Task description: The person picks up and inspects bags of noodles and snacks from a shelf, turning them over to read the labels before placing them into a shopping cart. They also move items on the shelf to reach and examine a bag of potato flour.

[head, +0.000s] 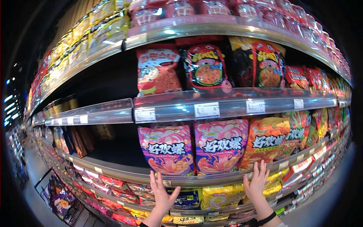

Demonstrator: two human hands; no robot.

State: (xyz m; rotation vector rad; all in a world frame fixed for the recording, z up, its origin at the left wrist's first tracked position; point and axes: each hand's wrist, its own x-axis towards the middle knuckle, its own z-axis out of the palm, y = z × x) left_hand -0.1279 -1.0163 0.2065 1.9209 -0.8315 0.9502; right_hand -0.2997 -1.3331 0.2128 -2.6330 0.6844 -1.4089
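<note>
My left hand (162, 190) is raised with fingers spread at the front edge of a shelf, just below a pink and purple noodle bag (168, 150). My right hand (256, 181), also spread and holding nothing, is at the same shelf edge below an orange bag (265, 142). Between them stands a second pink and purple bag (220, 147), upright beside the first. Whether the fingertips touch the shelf lip (210, 179) is hard to tell. Under the hands, a yellow multipack (222, 196) and a dark blue pack (185, 198) lie on the lower shelf.
Above, a shelf rail with price tags (207, 110) carries black and red noodle bags (205, 66) and a red and white snack bag (158, 69). Red-lidded tubs (181, 10) line the top shelf. At lower left, a black wire basket (51, 184) holding purple packs stands on the floor.
</note>
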